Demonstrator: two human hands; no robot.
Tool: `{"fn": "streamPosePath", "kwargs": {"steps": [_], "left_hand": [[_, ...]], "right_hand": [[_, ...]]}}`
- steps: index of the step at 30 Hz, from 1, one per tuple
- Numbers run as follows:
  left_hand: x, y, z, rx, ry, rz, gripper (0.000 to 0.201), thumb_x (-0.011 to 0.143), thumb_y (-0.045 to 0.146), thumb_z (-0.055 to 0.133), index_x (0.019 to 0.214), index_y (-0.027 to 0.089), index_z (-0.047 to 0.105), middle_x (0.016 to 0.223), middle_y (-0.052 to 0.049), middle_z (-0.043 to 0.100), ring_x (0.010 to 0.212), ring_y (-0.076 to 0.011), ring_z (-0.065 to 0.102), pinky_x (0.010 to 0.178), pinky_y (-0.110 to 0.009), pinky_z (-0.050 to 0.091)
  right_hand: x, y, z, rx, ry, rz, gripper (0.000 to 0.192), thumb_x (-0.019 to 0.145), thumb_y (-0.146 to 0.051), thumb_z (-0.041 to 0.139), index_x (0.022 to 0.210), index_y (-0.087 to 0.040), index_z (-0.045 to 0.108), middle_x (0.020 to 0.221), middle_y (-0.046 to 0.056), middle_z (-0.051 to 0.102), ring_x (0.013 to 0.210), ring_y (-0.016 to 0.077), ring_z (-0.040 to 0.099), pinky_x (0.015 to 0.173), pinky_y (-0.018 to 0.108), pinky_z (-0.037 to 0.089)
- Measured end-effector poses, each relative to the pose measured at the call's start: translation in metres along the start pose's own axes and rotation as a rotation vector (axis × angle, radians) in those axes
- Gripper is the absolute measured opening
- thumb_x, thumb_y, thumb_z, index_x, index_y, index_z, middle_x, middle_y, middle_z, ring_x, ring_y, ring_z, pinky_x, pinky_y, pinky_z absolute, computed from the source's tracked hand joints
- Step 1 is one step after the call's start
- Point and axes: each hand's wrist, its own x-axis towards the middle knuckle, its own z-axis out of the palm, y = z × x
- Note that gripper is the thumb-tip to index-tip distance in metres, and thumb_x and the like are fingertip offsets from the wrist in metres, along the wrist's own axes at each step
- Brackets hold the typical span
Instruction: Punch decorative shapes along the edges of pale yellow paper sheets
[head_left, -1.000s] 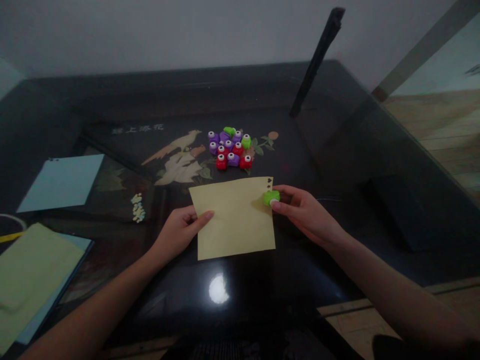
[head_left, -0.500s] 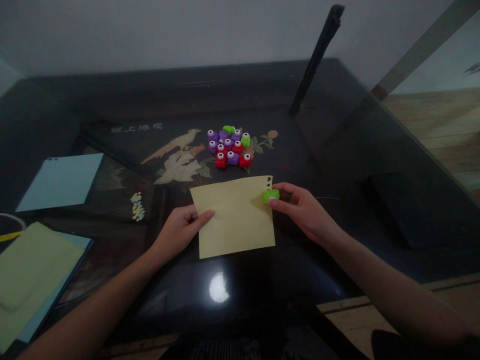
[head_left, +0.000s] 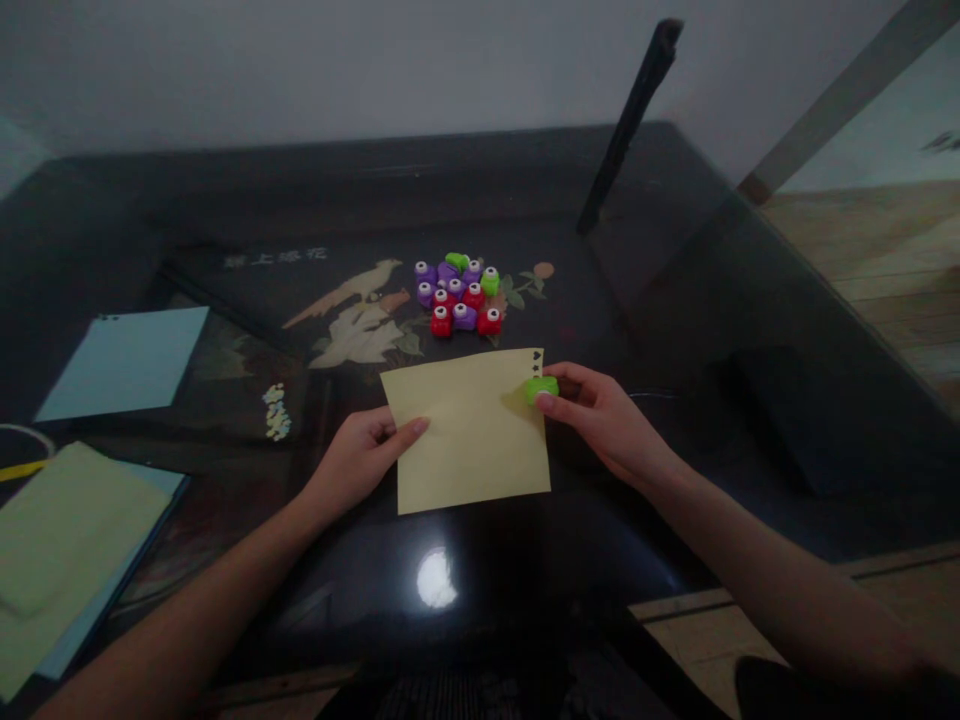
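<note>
Keep the yellow paper [head_left: 471, 430] flat on the dark worktop [head_left: 525, 560], its left edge pinched between the thumb and fingers of your left hand [head_left: 358, 462] so it cannot slide. Your right hand [head_left: 600, 420] is closed around the green punch [head_left: 541, 387], seated on the paper's right edge just below two holes at the corner. Press straight down, and space the next cut evenly below them.
</note>
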Motion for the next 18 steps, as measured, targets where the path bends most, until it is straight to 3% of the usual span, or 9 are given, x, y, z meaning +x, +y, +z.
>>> {"fn": "streamPosePath", "kwargs": {"steps": [11,18], "left_hand": [[-0.003,0.026,0.008,-0.039,-0.028,0.008,0.026,0.077,0.041,0.062,0.076,0.016,0.065,0.074,-0.005,0.074,0.067,-0.0192,0.069,0.059,-0.027,0.055],[-0.003,0.027,0.024,0.036,-0.036,-0.043,0.029,0.078,0.042,0.060,0.070,0.015,0.063,0.062,-0.005,0.070,0.058,-0.0197,0.066,0.049,-0.027,0.051]], "right_hand": [[-0.010,-0.016,-0.008,0.027,0.005,-0.033,0.024,0.066,-0.030,0.077,0.085,-0.021,0.066,0.085,0.001,0.069,0.078,0.0155,0.062,0.078,0.034,0.050],[-0.016,-0.006,-0.023,0.061,0.014,-0.021,0.025,0.068,-0.031,0.077,0.087,-0.021,0.066,0.083,0.000,0.069,0.076,0.0144,0.062,0.076,0.031,0.048]]}}
